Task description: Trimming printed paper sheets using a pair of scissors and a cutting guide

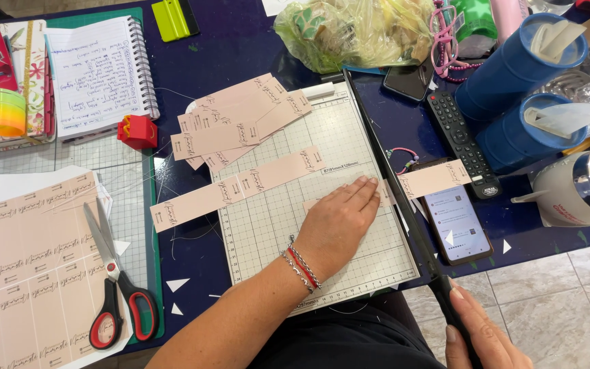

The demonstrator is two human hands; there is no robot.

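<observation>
Pale pink card strip (426,180) lies across the right edge of the gridded paper trimmer (268,225), its printed end sticking out past the black cutting arm (397,184) over the dark blue table (240,41). The left hand (339,222) presses flat on the strip, fingers together and stretched toward the arm, palm down on the trimmer's grid. The right hand (483,335) is wrapped around the black handle at the near end of the cutting arm, closed on it, just off the table's near edge.

A longer pink strip (237,186) lies slantwise over the trimmer's left edge, and a loose heap of cut pink tags (237,119) sits at its far left corner. Just right of the arm a smartphone (453,222) lies face up, with a black remote control (457,140) beyond it. Two blue cylinders (513,102) stand toward the table's right edge. Near the left edge lie red-handled scissors (117,287) on a pink printed sheet (29,273), with a spiral notebook (97,72) and a small red block (138,131) farther back.
</observation>
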